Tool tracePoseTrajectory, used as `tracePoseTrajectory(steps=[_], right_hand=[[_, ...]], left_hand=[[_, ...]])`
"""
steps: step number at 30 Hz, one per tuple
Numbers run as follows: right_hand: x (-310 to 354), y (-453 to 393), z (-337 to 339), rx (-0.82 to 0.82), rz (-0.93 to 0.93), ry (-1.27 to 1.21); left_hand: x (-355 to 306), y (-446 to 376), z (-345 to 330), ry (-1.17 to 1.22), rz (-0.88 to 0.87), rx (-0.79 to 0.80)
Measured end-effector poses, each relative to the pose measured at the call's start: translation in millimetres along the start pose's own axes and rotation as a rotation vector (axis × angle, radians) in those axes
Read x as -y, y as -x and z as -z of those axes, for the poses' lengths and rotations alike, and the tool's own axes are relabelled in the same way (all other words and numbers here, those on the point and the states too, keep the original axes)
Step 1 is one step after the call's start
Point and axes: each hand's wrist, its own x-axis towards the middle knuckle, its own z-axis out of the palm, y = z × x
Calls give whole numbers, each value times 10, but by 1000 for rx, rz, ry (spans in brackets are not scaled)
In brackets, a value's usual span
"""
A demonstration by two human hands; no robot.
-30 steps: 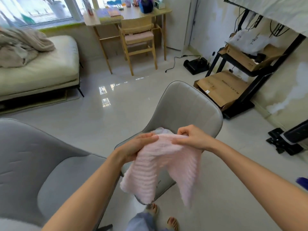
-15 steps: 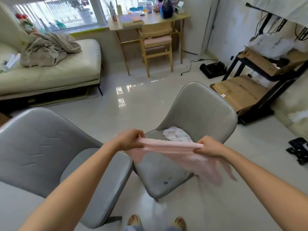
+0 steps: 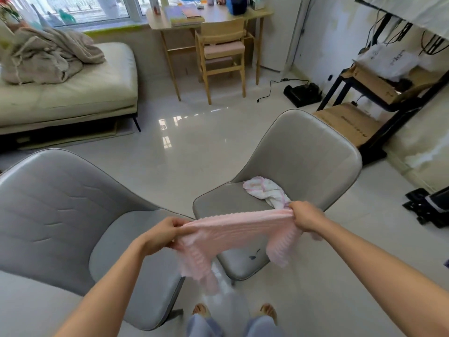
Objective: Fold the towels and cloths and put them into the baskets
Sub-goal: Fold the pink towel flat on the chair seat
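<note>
Pink towel stretched out between two hands

The left hand (image 3: 161, 233) and right hand (image 3: 306, 216) each pinch an end of the pink towel (image 3: 233, 233), holding it in the air over the front of the right grey chair (image 3: 303, 152). A white cloth (image 3: 264, 192) lies crumpled on that chair's seat.

Pink towel (image 3: 233, 229): stretched between both hands, centre frame.
Left hand (image 3: 161, 235): pinching left end.
Right hand (image 3: 306, 218): pinching right end.
White cloth (image 3: 266, 193): crumpled on grey chair (image 3: 303, 152).

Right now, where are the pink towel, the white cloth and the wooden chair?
pink towel (image 3: 233, 229), head view, stretched middle.
white cloth (image 3: 264, 192), head view, crumpled centre.
wooden chair (image 3: 223, 32), head view, backrest.
</note>
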Motion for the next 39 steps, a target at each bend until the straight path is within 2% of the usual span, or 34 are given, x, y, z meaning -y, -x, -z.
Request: tracePoseTrajectory(steps=[2,5,9,12,14,17,20,22,24,27,33,36,38,39], right_hand=[[199,-65,-96,18,-56,-68],[466,-133,-258,53,-114,-110],[793,-232,-514,90,-102,-17],[1031,-410,-649,123,-76,-26],[1157,-523,-641,115,-65,-47],[1354,-795,-502,-14,-16,-198],[1507,-973,-306,-205,6,-354],[1549,-1054,-232,-273,-34,-379],[1597,-1125,-178,-316,-12,-444],[1605,-1230,-288,-331,202,-201],[1545,-1561,-1166,-250,464,12],[1418,-1798,-1814,-59,456,93],[1335,-1919,-2187,92,480,182],[1291,-1968,-2316,161,474,216]], left_hand=[[249,-1,139,-144,161,33],[650,-39,346,-589,360,34],[934,-27,503,-921,386,14],[1086,-139,607,-1049,452,-14],[1087,-252,675,-1062,454,-109],[974,-444,909,-914,357,-433],[831,-558,1158,-655,71,-802],[797,-589,1251,-601,-94,-948],[841,-664,1273,-619,-188,-1013],[1123,-868,1151,-684,-191,-958],[1967,-1463,742,-720,183,-623],[2488,-1757,517,-763,455,-361],[2732,-1900,342,-805,589,-174],[2745,-1932,270,-800,637,-131]])
